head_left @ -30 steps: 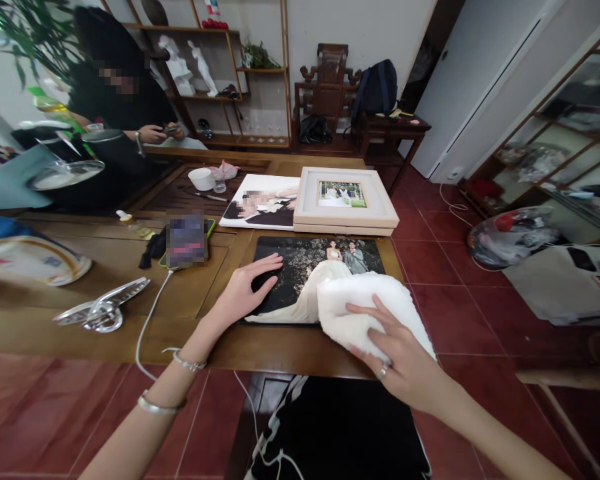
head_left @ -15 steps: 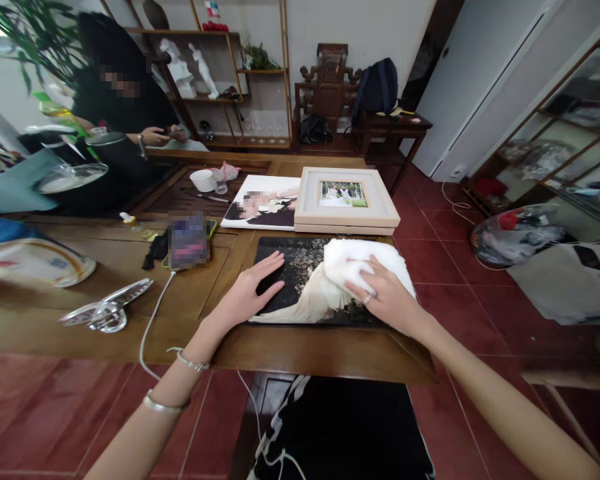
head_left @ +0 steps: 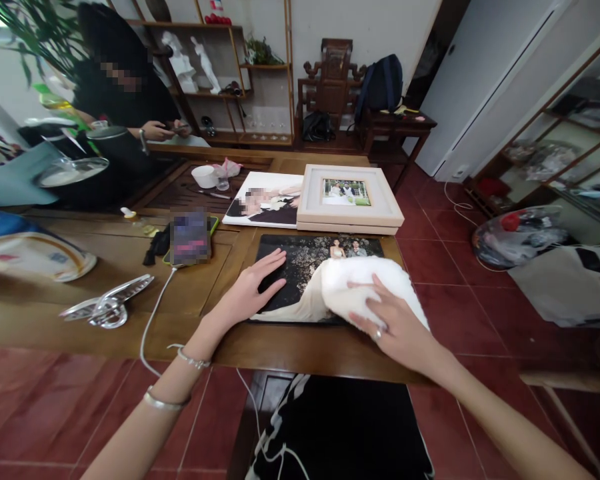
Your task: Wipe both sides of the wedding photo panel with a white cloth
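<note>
A dark wedding photo panel (head_left: 290,280) lies flat near the table's front edge. On its left end rests my left hand (head_left: 253,287), open with the fingers stretched out. My right hand (head_left: 387,323) grips a fluffy white cloth (head_left: 350,273), its fingers pressed into the fabric. The cloth lies over the right part of the panel and overhangs its front right corner. Two small figures in the picture show above the cloth; the area beneath it is hidden.
Behind the panel are stacked pale frames (head_left: 350,217) and a white-edged photo print (head_left: 265,200). To the left lie a charging phone (head_left: 190,240), a silver metal clip-like tool (head_left: 107,303) and a white cable (head_left: 155,313). Across the table, a person (head_left: 125,87) holds a small object.
My right hand has drawn the cloth toward me and slightly right, uncovering two figures at the panel's top. My left hand stays in place.
</note>
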`<state>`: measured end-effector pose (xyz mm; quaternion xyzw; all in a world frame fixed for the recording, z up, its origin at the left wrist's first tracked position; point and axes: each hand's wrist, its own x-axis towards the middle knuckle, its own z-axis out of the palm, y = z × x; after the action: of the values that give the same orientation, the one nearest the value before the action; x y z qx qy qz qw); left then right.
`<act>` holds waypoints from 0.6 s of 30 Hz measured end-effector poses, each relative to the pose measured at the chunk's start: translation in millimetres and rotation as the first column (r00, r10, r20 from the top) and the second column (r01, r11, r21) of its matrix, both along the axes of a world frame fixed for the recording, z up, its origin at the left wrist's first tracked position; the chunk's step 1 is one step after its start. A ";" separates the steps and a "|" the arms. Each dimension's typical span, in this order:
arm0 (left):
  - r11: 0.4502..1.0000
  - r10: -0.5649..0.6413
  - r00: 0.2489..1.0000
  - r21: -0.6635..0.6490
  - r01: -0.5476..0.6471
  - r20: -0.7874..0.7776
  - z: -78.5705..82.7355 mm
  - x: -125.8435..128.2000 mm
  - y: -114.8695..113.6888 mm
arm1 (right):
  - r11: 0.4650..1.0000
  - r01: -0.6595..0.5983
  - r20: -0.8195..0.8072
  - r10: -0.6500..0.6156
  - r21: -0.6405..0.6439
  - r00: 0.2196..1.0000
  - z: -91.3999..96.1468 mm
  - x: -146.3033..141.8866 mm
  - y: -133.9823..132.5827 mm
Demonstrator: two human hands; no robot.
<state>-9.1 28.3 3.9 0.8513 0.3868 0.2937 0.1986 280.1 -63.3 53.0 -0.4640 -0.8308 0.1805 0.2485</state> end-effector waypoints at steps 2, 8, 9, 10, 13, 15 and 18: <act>1.000 0.008 1.000 0.003 -0.008 -0.008 -0.3 0.0 -0.3 | 0.998 -0.051 0.012 0.051 -0.028 0.999 2.0 -3.0 -21.9; 1.000 0.013 1.000 0.013 -0.013 -0.012 -1.1 0.3 0.2 | 0.990 -0.129 0.010 0.130 -0.062 0.991 4.4 -1.9 -32.5; 1.000 0.009 1.000 0.013 -0.009 -0.011 -1.0 0.2 0.3 | 0.991 -0.117 0.004 0.118 -0.062 0.993 4.4 -1.3 -26.1; 1.000 0.006 1.000 0.013 -0.006 -0.009 -0.9 0.1 0.4 | 0.993 -0.101 0.001 0.101 -0.059 0.995 4.4 -0.9 -18.1; 1.000 0.003 1.000 0.013 -0.003 -0.005 -0.5 -0.2 0.5 | 0.998 -0.046 0.008 0.046 -0.045 0.999 4.4 0.0 12.2; 1.000 0.005 1.000 0.012 -0.005 -0.005 -0.3 -0.2 0.5 | 0.999 -0.021 0.003 0.021 -0.033 1.000 4.1 0.9 34.7; 1.000 0.003 1.000 0.008 -0.003 0.003 0.1 0.4 0.8 | 0.998 0.057 -0.024 -0.058 -0.025 0.998 3.5 3.8 66.1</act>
<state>-8.7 29.0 4.1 0.8509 0.3868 0.2969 0.1954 283.9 2.7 56.5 -0.4885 -0.8117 0.1891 0.2584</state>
